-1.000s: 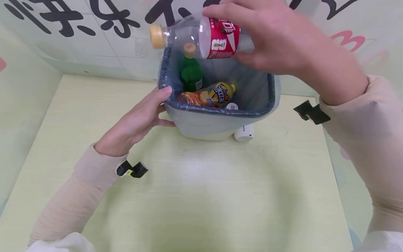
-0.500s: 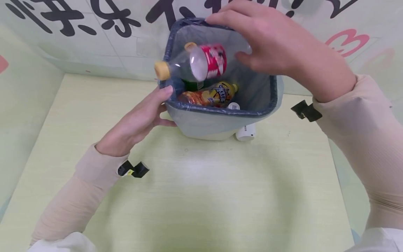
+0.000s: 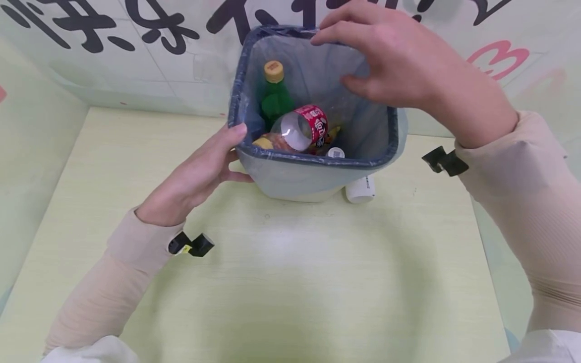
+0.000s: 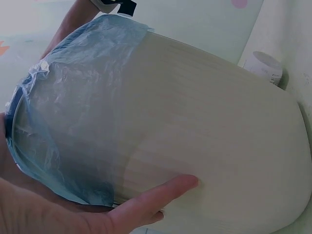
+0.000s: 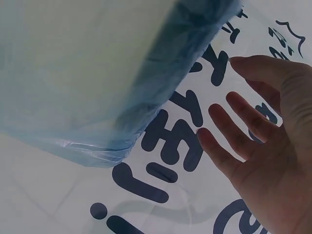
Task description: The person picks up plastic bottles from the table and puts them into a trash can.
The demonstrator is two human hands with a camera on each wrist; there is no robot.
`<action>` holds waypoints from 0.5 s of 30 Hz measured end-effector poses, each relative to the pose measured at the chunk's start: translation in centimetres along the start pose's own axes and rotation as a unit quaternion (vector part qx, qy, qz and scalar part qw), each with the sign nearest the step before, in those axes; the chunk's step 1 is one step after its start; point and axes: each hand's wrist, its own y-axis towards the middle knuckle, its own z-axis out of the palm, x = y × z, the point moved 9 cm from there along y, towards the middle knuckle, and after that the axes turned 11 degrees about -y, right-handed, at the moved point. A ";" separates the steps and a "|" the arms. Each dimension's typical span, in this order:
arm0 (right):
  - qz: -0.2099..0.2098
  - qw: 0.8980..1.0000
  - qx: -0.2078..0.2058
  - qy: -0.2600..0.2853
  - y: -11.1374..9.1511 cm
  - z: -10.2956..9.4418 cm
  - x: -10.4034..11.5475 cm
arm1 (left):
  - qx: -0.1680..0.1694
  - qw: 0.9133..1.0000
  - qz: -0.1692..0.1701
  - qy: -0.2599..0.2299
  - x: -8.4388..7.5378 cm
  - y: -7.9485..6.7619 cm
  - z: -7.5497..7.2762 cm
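Observation:
A trash bin (image 3: 295,179) lined with a bluish plastic bag (image 3: 390,136) stands at the table's back edge in the head view. My left hand (image 3: 199,174) grips its left rim, thumb over the edge and fingers against the outer wall. Above the bin's right side hovers my right hand (image 3: 404,65), fingers spread, holding nothing. Inside lies a clear plastic bottle (image 3: 313,123) with a red label and yellow cap. It covers most of a yellow-labelled bottle (image 3: 335,134). A green bottle (image 3: 275,101) leans at the back left, and a small white round-topped item (image 3: 336,152) sits near the front wall.
A white cylindrical container (image 3: 360,190) lies on the table (image 3: 272,282) by the bin's front right, partly hidden behind it. A wall (image 3: 181,75) with large black lettering rises directly behind the bin.
My right hand has let go of the red-labelled bottle, which has dropped into the bin onto the yellow-labelled one. The white container outside has shifted slightly right. My left hand stays on the rim.

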 end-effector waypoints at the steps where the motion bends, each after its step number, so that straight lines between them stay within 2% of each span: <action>1: 0.004 1.000 0.005 0.000 0.0 0.1 -0.1 | 0.000 1.000 0.000 0.000 0.0 0.0 0.0; 10: 0.024 0.999 0.022 0.000 -0.6 0.3 -0.7 | 0.001 1.000 0.002 0.004 0.0 0.1 0.0; 15: 0.051 0.998 0.021 -0.004 -1.7 0.0 -2.1 | 0.000 1.000 0.004 0.003 -0.1 0.0 0.0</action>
